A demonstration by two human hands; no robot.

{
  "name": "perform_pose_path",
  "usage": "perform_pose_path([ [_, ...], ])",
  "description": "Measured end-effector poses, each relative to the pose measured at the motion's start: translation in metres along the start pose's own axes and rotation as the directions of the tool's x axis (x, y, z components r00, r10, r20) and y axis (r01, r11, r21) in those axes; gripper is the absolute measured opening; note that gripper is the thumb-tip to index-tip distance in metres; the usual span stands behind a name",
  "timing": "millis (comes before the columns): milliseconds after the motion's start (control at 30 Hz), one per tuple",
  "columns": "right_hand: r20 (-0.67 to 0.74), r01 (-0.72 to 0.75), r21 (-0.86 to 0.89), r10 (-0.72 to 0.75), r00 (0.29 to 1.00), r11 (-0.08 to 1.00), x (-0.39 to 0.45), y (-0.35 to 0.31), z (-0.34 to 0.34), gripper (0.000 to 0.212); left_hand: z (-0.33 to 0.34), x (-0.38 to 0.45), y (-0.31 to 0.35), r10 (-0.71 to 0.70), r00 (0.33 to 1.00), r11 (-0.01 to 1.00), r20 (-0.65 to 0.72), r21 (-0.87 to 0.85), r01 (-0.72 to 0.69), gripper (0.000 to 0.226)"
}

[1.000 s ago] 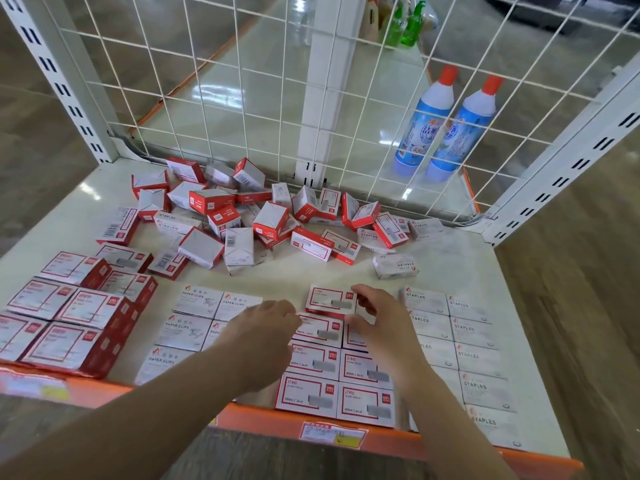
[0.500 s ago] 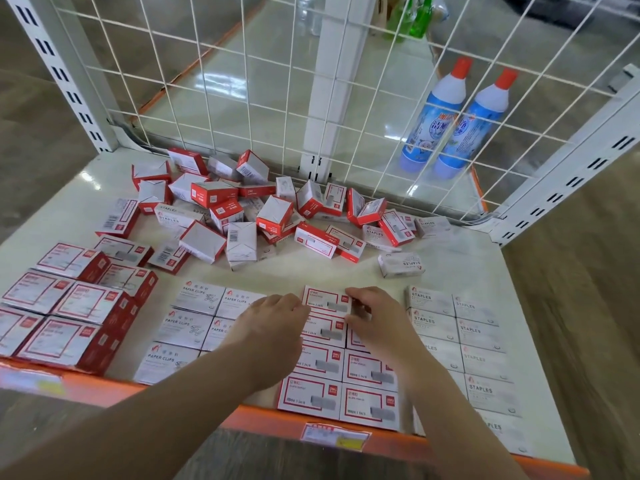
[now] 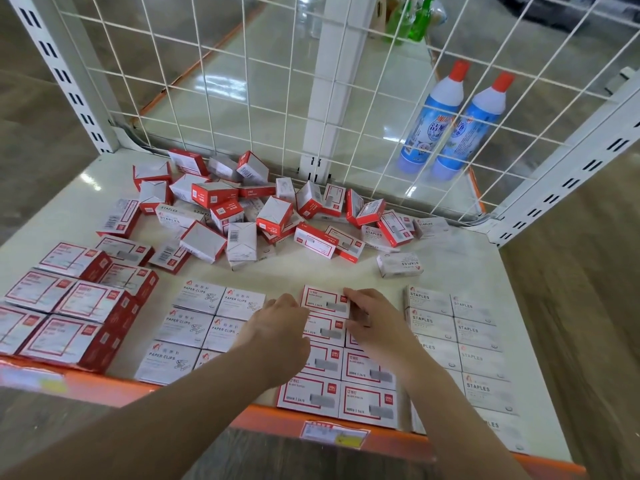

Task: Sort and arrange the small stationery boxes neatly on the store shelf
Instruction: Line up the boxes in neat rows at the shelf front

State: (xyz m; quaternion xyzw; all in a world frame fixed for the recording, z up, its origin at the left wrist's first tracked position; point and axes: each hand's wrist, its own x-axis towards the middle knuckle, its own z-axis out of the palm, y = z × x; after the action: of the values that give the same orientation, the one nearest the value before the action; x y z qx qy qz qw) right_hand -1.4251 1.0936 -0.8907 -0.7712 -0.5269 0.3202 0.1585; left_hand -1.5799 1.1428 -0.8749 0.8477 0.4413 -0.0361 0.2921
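Fingers (image 3: 349, 295) of both hands pinch the red-framed staple box (image 3: 323, 301) by its short ends at the row's far end; probably light, stiff card, slides easily on the shelf (image 3: 450, 251).

Two bare forearms and hands, nothing worn

Both arms enter from the lower edge uncovered up to the frame border: no sleeve, cuff, watch, bracelet or glove shows. The left hand (image 3: 277, 327) and right hand (image 3: 375, 320) carry no rings on the fingers in view. Fingers are slim, with short plain nails; the forearms look smooth and unmarked
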Motion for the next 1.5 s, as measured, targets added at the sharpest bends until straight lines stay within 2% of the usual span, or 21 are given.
perform_pose_path([
  [500,-0.007,0.021,-0.026,-0.021,1.0,0.999,0.001,0.004,0.002,0.05,-0.002,-0.002,0.001,0.029,1.0,0.999,0.012,0.027,-0.029,0.037],
  [567,-0.039,0.012,-0.027,-0.013,0.999,1.0,-0.002,0.003,0.0,0.051,-0.001,-0.003,0.001,0.031,0.999,0.998,-0.011,0.059,-0.03,0.036],
  [700,-0.192,-0.078,-0.015,0.074,0.979,0.997,-0.015,0.01,-0.007,0.046,0.003,-0.002,0.0,0.04,0.998,0.99,-0.051,0.135,-0.033,0.037],
  [867,-0.124,-0.092,-0.053,0.084,0.989,0.994,-0.028,0.018,-0.004,0.04,0.004,-0.003,0.002,0.058,0.995,0.98,-0.08,0.197,-0.041,0.038],
  [967,-0.146,-0.117,-0.036,0.111,0.983,0.992,-0.03,0.019,0.001,0.038,0.003,-0.003,0.003,0.079,0.995,0.974,-0.059,0.215,-0.065,0.041],
  [1500,-0.12,-0.106,-0.036,0.101,0.988,0.994,-0.028,0.014,-0.002,0.038,0.002,0.0,0.003,0.009,0.999,0.995,-0.03,0.101,-0.006,0.04],
])
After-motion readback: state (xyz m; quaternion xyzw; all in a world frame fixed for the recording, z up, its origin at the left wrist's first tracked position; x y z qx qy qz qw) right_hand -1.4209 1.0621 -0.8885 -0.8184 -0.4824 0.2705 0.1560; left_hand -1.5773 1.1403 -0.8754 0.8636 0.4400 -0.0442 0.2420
